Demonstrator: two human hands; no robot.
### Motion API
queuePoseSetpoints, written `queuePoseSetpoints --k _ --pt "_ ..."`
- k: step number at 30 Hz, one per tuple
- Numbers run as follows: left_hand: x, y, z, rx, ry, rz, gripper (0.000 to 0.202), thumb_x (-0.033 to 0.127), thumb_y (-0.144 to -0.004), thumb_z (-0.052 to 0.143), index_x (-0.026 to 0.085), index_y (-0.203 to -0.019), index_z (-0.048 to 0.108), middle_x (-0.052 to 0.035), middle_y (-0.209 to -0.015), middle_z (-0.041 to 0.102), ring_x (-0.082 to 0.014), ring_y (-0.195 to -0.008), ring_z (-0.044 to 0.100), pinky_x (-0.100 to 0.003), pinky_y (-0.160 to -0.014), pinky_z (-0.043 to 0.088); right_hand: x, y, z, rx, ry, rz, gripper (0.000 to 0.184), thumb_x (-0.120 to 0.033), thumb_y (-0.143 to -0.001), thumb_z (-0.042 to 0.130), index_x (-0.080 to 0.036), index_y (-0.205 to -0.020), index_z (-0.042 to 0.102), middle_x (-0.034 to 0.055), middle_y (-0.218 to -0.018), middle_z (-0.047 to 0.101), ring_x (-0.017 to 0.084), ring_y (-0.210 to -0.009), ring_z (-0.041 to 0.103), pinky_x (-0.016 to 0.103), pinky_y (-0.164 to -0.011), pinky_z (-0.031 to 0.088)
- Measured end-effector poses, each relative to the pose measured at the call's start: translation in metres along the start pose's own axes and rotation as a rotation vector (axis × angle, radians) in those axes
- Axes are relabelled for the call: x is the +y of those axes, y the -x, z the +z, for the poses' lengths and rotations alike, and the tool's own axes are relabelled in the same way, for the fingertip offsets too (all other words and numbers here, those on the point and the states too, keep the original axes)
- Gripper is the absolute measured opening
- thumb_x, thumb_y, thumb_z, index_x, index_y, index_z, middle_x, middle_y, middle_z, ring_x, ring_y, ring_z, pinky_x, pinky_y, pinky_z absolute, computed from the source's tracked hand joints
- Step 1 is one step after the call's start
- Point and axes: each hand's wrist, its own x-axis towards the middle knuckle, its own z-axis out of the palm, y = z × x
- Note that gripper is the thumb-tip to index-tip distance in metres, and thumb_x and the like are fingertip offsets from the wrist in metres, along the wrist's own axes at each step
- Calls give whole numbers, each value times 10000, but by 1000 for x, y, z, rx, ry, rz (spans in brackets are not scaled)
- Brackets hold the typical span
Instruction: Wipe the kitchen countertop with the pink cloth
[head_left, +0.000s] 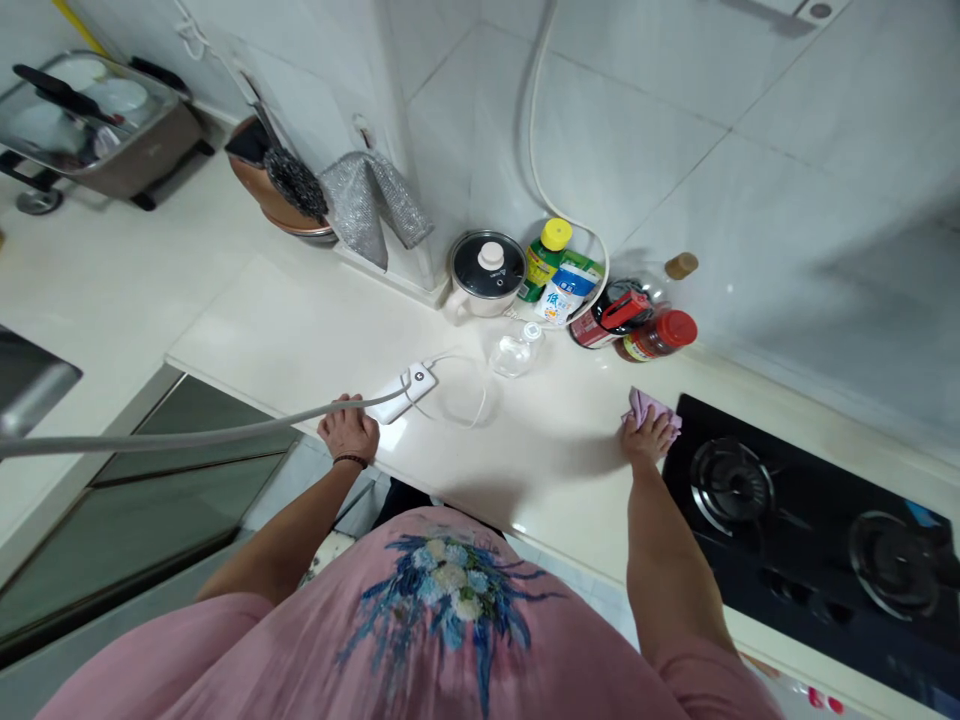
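Note:
A folded pinkish-purple cloth (646, 402) lies under my right hand (649, 437), which presses on it against the countertop beside the stove's left edge. My left hand (349, 432) rests on the counter's front edge, its fingers laid on the surface and nothing seen in it. Close to that hand is a white power bank (405, 392) with a thin white cable looping from its end. Between the two hands, further back, stands a small clear bottle (517, 350) with a white cap.
A black gas stove (810, 540) is at the right. Along the wall stand a small lidded pot (489, 275), a yellow-capped bottle (546, 260), a white-and-blue packet (568, 292) and a red-lidded jar (656, 336). A grey cord (187, 437) crosses the left foreground. Grey mesh cloths (371, 205) hang behind.

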Motion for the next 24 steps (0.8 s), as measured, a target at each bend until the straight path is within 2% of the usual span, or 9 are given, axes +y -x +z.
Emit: queuePoseSetpoints --k 3,4,6,12,14,16,18,20,24 --pt "1 0 -1 3 5 1 571 285 -935 488 194 -1487 602 -197 -1590 534 -355 -1527 393 -586 -1235 234 2 9 8 -8 -57 263 700 -436 -1107 239 -85 -1706 326 316 -1746 241 480 -1580 268 734 -1192 287" --pt "2 0 -1 4 8 1 574 283 -934 487 193 -1489 600 -197 -1593 532 -355 -1527 392 -587 -1236 232 -5 12 11 -27 -67 306 714 -453 -1109 251 -80 -1716 291 316 -1756 213 480 -1594 233 742 -1206 260" --pt "3 0 -2 -2 15 -2 579 275 -931 485 193 -1494 594 -195 -1601 524 -357 -1532 383 -591 -1241 222 -28 17 19 -75 -64 295 725 -483 -1111 263 -114 -1735 240 270 -1789 159 455 -1624 171 735 -1246 203" --pt "6 0 -5 -6 18 -1 585 269 -926 489 195 -1498 590 -187 -1608 526 -355 -1537 375 -589 -1240 223 -138 59 45 -194 35 -86 798 -563 -1069 320 -189 -1758 172 149 -1831 105 384 -1672 76 656 -1321 108" --pt "6 0 -6 -1 15 4 584 271 -924 491 192 -1493 595 -184 -1610 528 -352 -1536 381 -583 -1235 234 -162 78 53 -223 45 -196 824 -581 -1053 355 -216 -1762 146 124 -1838 71 367 -1678 48 643 -1325 90" --pt "6 1 -6 0 16 2 576 271 -922 491 189 -1480 605 -185 -1615 525 -350 -1538 383 -580 -1234 239 -170 93 59 -246 40 -296 813 -577 -1053 372 -255 -1763 140 91 -1842 42 347 -1681 28 633 -1326 72" --pt "5 1 -6 4 17 -1 563 272 -922 492 183 -1464 617 -193 -1609 530 -349 -1541 382 -578 -1235 237 -160 100 61 -259 24 -365 760 -564 -1068 352 -302 -1758 169 50 -1846 46 322 -1684 24 611 -1332 69" --pt "5 1 -5 10 19 0 558 274 -924 493 175 -1457 621 -200 -1601 537 -347 -1545 381 -575 -1238 235 -133 100 60 -240 5 -351 717 -561 -1082 314 -325 -1750 206 33 -1846 75 312 -1684 34 597 -1334 84" --pt "2 1 -4 17 26 21 558 286 -934 486 166 -1461 623 -193 -1607 535 -348 -1541 383 -570 -1241 237 -44 96 51 -120 -30 -106 728 -582 -1089 255 -281 -1751 222 105 -1830 147 360 -1673 91 667 -1306 152"
